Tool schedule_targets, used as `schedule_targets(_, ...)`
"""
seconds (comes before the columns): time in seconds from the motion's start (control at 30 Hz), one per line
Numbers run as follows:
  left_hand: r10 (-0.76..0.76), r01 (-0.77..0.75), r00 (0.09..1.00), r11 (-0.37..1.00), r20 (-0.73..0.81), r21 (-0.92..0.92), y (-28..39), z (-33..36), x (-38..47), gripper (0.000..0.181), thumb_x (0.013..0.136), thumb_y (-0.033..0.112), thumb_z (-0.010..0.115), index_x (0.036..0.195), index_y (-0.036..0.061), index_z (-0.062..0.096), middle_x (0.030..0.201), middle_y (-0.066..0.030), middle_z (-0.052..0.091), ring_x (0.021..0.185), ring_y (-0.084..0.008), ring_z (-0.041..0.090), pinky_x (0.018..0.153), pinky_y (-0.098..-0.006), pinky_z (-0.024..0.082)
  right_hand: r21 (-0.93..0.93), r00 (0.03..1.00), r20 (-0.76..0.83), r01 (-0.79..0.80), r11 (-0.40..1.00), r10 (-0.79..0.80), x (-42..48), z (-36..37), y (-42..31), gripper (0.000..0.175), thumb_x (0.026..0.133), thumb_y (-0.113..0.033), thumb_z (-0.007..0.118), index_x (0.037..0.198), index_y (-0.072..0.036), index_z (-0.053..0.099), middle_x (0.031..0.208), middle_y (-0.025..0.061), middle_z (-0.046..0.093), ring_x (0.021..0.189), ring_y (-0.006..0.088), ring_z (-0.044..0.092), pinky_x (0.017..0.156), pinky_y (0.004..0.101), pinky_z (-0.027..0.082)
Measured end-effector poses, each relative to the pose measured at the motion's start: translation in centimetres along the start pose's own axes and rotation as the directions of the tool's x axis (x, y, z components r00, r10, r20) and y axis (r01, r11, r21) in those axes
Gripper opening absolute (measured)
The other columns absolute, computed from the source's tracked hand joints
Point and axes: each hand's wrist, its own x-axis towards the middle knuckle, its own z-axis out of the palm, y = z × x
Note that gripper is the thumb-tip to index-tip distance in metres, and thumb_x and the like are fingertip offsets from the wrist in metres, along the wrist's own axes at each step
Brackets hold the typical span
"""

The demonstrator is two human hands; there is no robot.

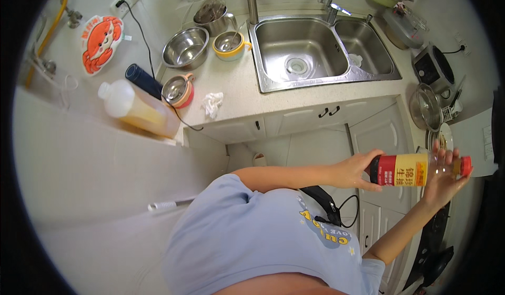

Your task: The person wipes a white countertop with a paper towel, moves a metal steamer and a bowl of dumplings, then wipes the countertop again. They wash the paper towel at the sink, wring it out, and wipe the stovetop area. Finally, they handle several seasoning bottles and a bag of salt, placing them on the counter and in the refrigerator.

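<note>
A clear soy sauce bottle (406,170) with a red cap (466,165) and a red and yellow label lies sideways in the air, to the right of my body. My left hand (357,171) grips its dark base end, thumb below and fingers above. At the neck end, my right hand (440,180) is behind the bottle, with its fingertips showing above the neck and its thumb by the cap. Dark liquid shows at the base end. The label, which bears writing, faces me.
A double-bowl steel sink (302,54) is set into the pale counter (232,85). Left of it stand a steel basin (185,49), mugs, and a large plastic jug (138,109). Plates (446,137) and a glass bowl (425,107) line the right counter, with a stove (422,247) nearer me.
</note>
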Motion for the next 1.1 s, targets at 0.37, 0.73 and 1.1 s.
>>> schedule_targets(0.37,0.037,-0.105,0.961,0.966,0.274,0.236,-4.9,16.9,6.5,0.083,0.073,0.021,0.085,0.135,0.0014,0.034,0.124,-0.0155,0.054,0.116,-0.0232,0.054,0.099,-0.0372,0.044,-0.233,0.809,-0.474,0.267,0.935,-0.348,-14.6,-7.6,-11.7,0.059,0.09,-0.058,0.027,0.078,-0.008,0.054,0.056,0.0069,0.049,0.061,0.028,0.055,0.088,0.0538,0.047)
schedule_targets(0.73,0.102,0.028,0.504,0.991,0.858,-0.134,-10.0,39.1,10.0,0.082,0.075,0.021,0.084,0.135,0.0011,0.032,0.121,-0.0166,0.056,0.11,-0.0228,0.057,0.097,-0.0365,0.045,-0.743,0.192,-0.588,0.254,0.619,-0.785,-34.9,-5.2,-19.9,0.073,0.094,-0.066,0.016,0.079,-0.006,0.055,0.061,0.0095,0.053,0.066,0.0246,0.057,0.087,0.046,0.048)
schedule_targets(1.1,0.066,0.319,0.143,0.941,0.987,-0.109,-14.5,55.2,13.7,0.082,0.075,0.015,0.083,0.137,0.001,0.031,0.123,-0.014,0.054,0.113,-0.02,0.055,0.097,-0.0349,0.045,-0.829,-0.076,-0.536,0.235,0.508,-0.841,-44.7,-9.7,-26.7,0.067,0.092,-0.062,0.022,0.074,-0.005,0.052,0.062,0.0107,0.051,0.068,0.0277,0.054,0.086,0.0443,0.044)
